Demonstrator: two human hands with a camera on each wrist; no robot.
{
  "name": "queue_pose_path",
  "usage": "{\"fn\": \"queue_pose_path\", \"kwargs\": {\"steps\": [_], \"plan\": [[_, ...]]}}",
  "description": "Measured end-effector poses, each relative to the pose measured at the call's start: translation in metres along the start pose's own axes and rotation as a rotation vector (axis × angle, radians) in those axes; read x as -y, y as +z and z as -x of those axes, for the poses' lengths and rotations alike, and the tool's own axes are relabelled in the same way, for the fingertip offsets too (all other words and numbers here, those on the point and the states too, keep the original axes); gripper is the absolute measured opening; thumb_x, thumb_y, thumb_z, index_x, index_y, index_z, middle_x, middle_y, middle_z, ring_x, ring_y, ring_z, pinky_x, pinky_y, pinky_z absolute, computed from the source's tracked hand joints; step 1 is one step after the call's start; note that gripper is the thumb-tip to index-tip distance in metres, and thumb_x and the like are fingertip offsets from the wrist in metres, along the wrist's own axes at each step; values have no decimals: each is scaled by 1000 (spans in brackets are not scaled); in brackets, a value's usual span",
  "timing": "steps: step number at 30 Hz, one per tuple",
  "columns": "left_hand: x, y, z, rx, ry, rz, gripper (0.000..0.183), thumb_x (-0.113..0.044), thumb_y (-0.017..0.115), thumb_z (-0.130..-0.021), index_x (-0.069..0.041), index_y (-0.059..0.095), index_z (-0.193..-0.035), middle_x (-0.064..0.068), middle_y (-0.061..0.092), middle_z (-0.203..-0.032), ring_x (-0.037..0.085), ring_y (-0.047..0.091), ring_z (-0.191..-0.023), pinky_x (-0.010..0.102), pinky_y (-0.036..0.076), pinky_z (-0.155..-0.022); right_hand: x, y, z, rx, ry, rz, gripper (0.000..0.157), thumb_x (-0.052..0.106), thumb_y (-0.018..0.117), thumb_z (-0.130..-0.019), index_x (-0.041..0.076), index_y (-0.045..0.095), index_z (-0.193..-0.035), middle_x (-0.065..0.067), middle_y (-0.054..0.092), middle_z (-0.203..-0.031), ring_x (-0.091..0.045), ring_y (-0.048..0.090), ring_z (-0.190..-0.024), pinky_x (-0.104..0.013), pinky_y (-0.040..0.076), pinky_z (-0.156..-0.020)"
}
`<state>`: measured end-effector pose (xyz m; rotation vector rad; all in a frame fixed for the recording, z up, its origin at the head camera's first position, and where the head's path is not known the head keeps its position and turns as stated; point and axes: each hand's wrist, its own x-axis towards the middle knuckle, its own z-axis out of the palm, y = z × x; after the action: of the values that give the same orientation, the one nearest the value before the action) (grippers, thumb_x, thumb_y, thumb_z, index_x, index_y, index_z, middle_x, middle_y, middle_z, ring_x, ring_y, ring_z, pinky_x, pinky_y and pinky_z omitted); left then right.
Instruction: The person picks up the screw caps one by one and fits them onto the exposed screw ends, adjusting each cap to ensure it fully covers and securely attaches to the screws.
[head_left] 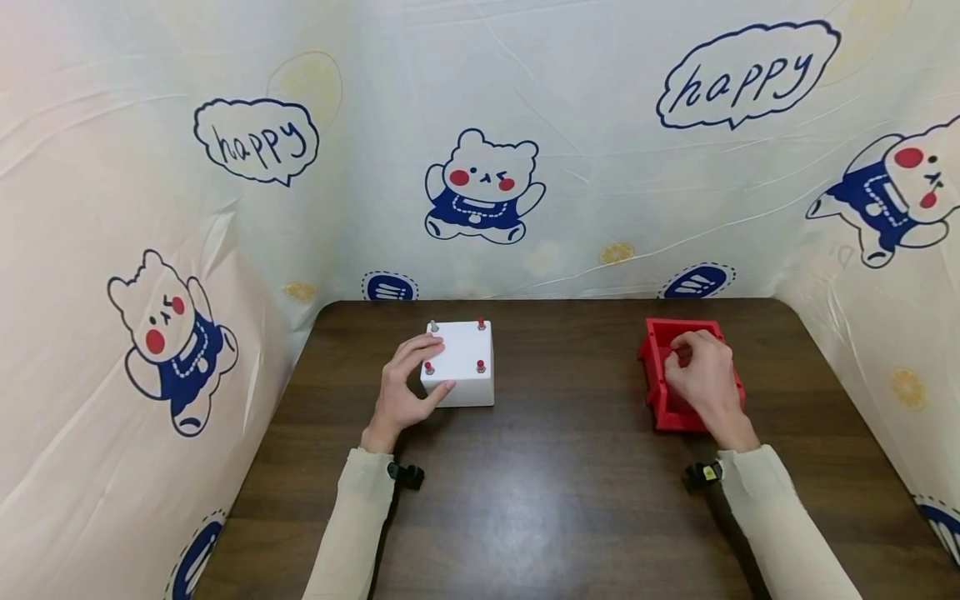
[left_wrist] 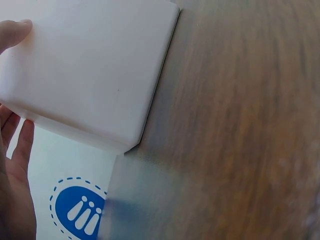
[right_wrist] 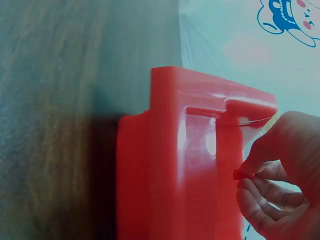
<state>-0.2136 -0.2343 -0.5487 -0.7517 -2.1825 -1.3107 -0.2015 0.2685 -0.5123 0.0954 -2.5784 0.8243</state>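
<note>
On the left of the table stands a white box (head_left: 459,358) with a small metal post near each top corner. Red caps (head_left: 481,365) cover three of the posts, while the back-left post (head_left: 433,326) shows bare metal. My left hand (head_left: 402,385) holds the box at its left side, thumb on the front face and fingers over the left edge. My right hand (head_left: 703,375) is over the red bin (head_left: 660,408). Between its thumb and fingertips it pinches a small red piece (right_wrist: 242,174), mostly hidden by the fingers.
Both things are on a dark wood table (head_left: 555,467), box to the left and bin to the right. A printed cloth (head_left: 600,208) with bears and words hangs behind the table and along both sides.
</note>
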Motion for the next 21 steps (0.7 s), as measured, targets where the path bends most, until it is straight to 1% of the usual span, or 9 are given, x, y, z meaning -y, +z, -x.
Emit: {"fn": "queue_pose_path", "kwargs": {"steps": [2,5,10,13,16,21], "plan": [[-1,1,-1,-12,21,0,61,-6,95,-71,-4,75,-129,19,70,-137,41,58,-134,26,40,-120,1,-1,-1,0,-11,2,10,0,65,-85,-3,72,-92,-21,69,-95,-34,65,-79,-55,58,-75],[-7,2,-3,-24,46,9,60,-1,94,-70,3,74,-126,25,69,-134,48,58,-131,27,40,-120,3,-3,-3,8,-16,4,9,1,65,-84,-1,72,-89,-19,68,-92,-31,65,-75,-48,56,-71],[-29,-2,-9,-31,65,27,56,4,91,-71,10,73,-123,31,69,-130,54,57,-127,30,42,-119,8,-7,-5,39,-3,1,8,3,66,-85,1,72,-89,-18,69,-92,-29,66,-74,-45,58,-70],[-39,-4,-12,-30,68,25,55,5,90,-69,10,73,-121,31,69,-128,53,58,-126,30,43,-118,12,-10,-7,45,-4,-6,8,3,66,-85,0,72,-90,-18,69,-92,-30,66,-73,-43,58,-68],[-42,-4,-13,-31,68,26,55,5,90,-69,10,73,-121,31,69,-128,52,58,-125,30,43,-118,16,-13,-8,50,-3,-9,8,3,67,-86,0,73,-91,-18,68,-92,-30,66,-73,-40,57,-67],[-41,-4,-13,-31,68,34,55,4,90,-70,11,72,-122,32,68,-129,53,57,-126,30,42,-119,21,-16,-9,69,2,-12,9,4,67,-87,0,73,-93,-18,68,-95,-30,66,-75,-40,57,-68]]}}
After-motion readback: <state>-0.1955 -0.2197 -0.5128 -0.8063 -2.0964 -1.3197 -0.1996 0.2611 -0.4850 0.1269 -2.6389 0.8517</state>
